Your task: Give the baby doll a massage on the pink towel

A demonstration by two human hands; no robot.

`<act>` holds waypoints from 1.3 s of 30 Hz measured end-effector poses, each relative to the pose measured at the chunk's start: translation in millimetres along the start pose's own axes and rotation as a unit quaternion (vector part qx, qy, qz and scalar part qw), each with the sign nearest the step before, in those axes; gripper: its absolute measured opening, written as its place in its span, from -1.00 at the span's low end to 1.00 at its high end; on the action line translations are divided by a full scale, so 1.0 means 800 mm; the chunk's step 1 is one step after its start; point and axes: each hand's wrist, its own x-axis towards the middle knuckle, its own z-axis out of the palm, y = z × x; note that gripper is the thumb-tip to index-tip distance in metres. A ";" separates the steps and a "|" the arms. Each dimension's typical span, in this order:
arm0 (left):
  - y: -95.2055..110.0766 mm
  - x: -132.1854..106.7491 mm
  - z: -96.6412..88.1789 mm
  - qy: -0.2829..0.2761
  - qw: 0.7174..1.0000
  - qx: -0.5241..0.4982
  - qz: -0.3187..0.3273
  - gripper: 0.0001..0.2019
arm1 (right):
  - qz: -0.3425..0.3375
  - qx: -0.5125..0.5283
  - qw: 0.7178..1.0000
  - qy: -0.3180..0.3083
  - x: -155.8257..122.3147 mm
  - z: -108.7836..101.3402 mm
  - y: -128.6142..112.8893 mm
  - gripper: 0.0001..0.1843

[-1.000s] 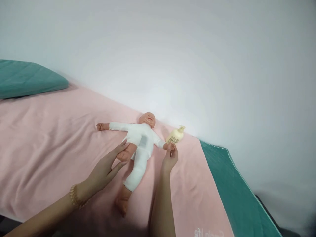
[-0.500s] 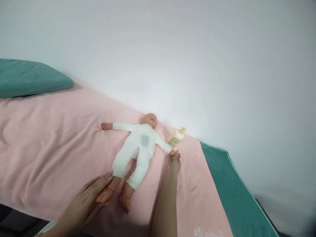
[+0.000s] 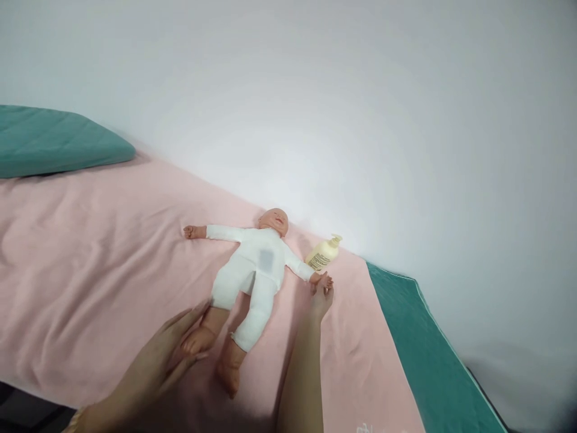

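Observation:
A baby doll (image 3: 250,270) in a white cloth suit lies on its back on a pink blanket (image 3: 356,361), arms spread and bare feet toward me. My left hand (image 3: 164,349) is beside the doll's foot on the left, fingers stretched and thumb apart, with the foot between them. The fingertips reach the lower leg near the cuff; whether they press on it I cannot tell. My right hand (image 3: 321,299) pinches the doll's hand on the right side. Just behind that hand, a pale yellow pump bottle (image 3: 323,254) with printed text rests tilted on the blanket.
A white wall (image 3: 288,108) rises along the bed's far edge. At the far left lies a teal quilted pillow (image 3: 58,141). Teal bedding (image 3: 428,331) shows on the right past the blanket's edge. A dark gap (image 3: 27,409) lies at the lower left.
My left thumb has moved away from the fingers, opening around the doll's foot, and the leg there has shifted slightly up and right. My right hand keeps its pinch, nearly unmoved.

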 end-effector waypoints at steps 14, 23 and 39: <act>0.030 0.184 0.014 -0.038 0.983 -0.172 -0.045 -0.28 | -0.235 -0.060 0.937 -0.251 -0.041 0.052 -0.023 -0.65; 0.026 0.175 0.016 -0.046 0.989 -0.136 -0.028 -0.32 | -0.183 -0.063 0.953 -0.235 -0.040 0.048 -0.022 -0.68; 0.004 0.025 -0.023 -0.015 0.998 0.000 0.054 -0.40 | 0.026 0.006 1.000 0.016 -0.009 -0.004 0.000 -0.64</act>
